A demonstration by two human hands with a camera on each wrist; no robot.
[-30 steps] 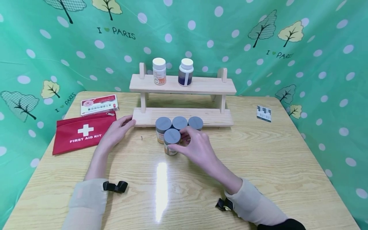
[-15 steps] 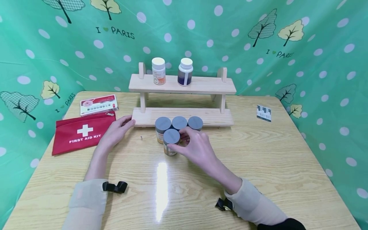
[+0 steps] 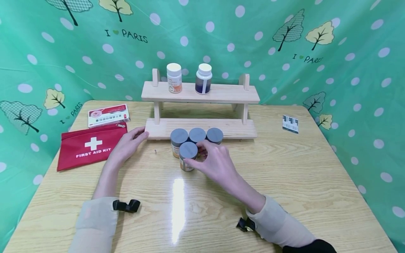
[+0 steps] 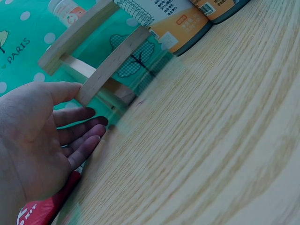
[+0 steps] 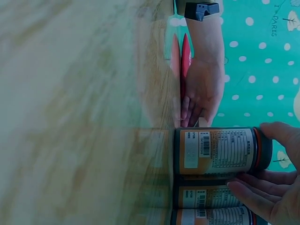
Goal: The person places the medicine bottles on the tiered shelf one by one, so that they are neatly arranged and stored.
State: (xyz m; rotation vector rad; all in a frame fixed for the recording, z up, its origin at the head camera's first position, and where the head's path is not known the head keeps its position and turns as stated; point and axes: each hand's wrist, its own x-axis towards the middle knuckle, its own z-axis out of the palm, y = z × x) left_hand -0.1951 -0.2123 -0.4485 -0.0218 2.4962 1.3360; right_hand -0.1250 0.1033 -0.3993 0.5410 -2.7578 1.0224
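Observation:
My right hand (image 3: pixel 216 161) grips the front jar (image 3: pixel 188 151), thumb on its near side and fingers on its right. The jar has a grey lid and stands upright on the table. Right behind it are three matching jars, a left one (image 3: pixel 179 136), a middle one (image 3: pixel 197 134) and a right one (image 3: pixel 214 135). Orange and white labels show in the right wrist view, where the gripped jar (image 5: pixel 218 150) is nearest the thumb. My left hand (image 3: pixel 127 144) touches the left end of the wooden shelf (image 3: pixel 164 129); in the left wrist view its thumb meets the board and its fingers hang loose.
Two white-capped bottles, one orange-labelled (image 3: pixel 174 79) and one dark blue (image 3: pixel 203 80), stand on the upper shelf. A red first aid pouch (image 3: pixel 91 151) and a medicine box (image 3: pixel 109 115) lie at left. A small printed packet (image 3: pixel 290 124) lies at right.

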